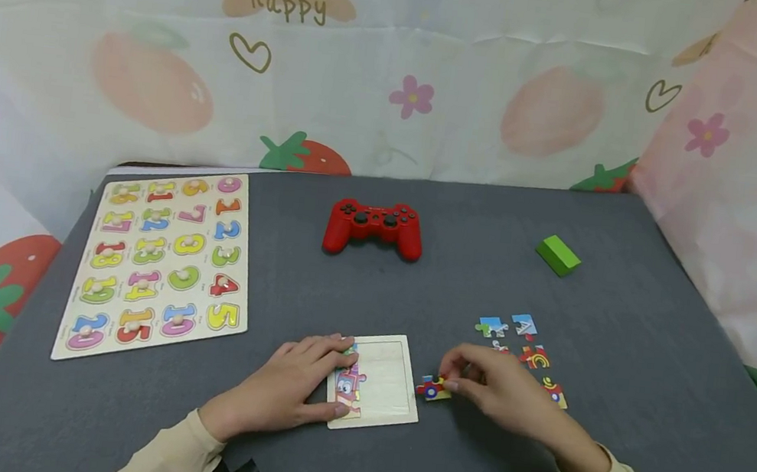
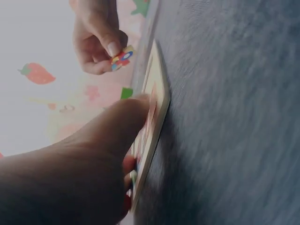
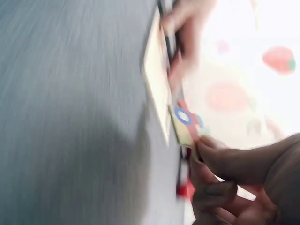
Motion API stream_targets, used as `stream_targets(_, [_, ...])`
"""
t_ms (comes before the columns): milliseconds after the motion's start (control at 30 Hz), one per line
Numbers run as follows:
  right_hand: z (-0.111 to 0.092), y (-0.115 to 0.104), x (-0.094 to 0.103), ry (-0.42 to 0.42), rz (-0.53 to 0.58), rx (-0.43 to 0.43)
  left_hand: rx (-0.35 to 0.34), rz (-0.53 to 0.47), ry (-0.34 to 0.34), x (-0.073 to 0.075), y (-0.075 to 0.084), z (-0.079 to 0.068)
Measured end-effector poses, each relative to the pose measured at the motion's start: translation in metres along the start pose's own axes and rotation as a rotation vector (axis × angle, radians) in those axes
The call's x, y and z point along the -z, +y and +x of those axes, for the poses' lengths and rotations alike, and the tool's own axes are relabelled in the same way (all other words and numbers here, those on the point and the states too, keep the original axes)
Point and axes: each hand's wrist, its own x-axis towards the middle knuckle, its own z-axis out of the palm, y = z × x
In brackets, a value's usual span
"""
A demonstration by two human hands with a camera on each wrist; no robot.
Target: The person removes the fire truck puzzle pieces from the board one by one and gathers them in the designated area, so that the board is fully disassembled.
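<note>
A small wooden puzzle tray [image 1: 411,397] lies before me, with pink jigsaw pieces [image 1: 348,388] along the left side of its recess. My left hand [image 1: 294,381] rests on that side, thumb at the lower corner and fingertips at the upper one, over the pieces. To the right of the tray, my right hand [image 1: 508,388] pinches a jigsaw piece [image 1: 432,389] between thumb and fingers. The piece shows a blue wheel on red and yellow; in the right wrist view, the piece [image 3: 183,117] is held tilted beside the tray [image 3: 157,79].
Several loose jigsaw pieces [image 1: 535,357] lie beyond and beside my right hand. A number peg board [image 1: 160,267] is at the left, a red game controller [image 1: 375,228] at the back middle, and a green block [image 1: 559,256] at the back right.
</note>
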Motion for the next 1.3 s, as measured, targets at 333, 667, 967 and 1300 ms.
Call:
stream_targets(333, [-0.046,0.043,0.056,0.001,-0.088,-0.053,0.085,0.035,0.176,-0.016,0.017,0.001])
stream_targets(667, [-0.048,0.05,0.056,-0.006,-0.133,-0.121,0.127,-0.038,0.144,-0.023,0.016,-0.016])
stream_targets(967, [-0.049,0.05,0.049,0.021,-0.168,-0.069,0.055,0.109,0.202,-0.028,0.003,-0.02])
stream_targets(1300, [-0.055,0.05,0.045,0.032,-0.197,-0.065,0.056,0.091,0.219,-0.029,0.003,-0.014])
